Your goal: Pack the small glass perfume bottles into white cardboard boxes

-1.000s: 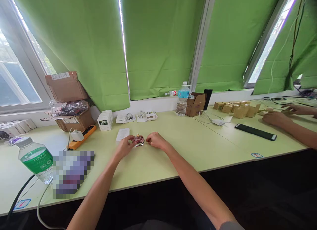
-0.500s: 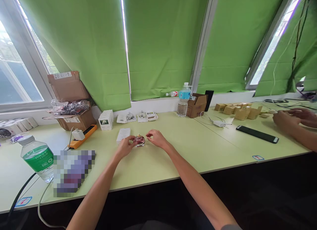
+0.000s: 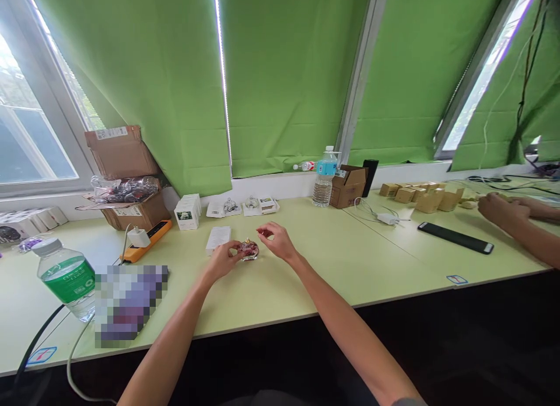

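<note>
A small clear glass bottle (image 3: 250, 252) with dark red contents and a gold-coloured top stands on the pale green table (image 3: 350, 277). My left hand (image 3: 226, 260) grips its left side between thumb and fingers. To the bottle's upper right, my right hand (image 3: 278, 241) is raised with thumb and fingertips pinched together; a tiny reddish speck shows at the tips, too small to name. Just behind my left hand lies a flat white box (image 3: 218, 238).
Two small glass pieces on white packaging (image 3: 224, 208) lie at the back. White boxes (image 3: 187, 212), an orange power strip (image 3: 146, 241) and a water bottle (image 3: 65, 277) are leftward. Rightward are a black phone (image 3: 455, 237), small kraft boxes (image 3: 429, 199) and another person's hands (image 3: 503, 213).
My right hand has lifted slightly, up and away from the bottle's top. The glass bottle and my left hand have shifted a little to the right.
</note>
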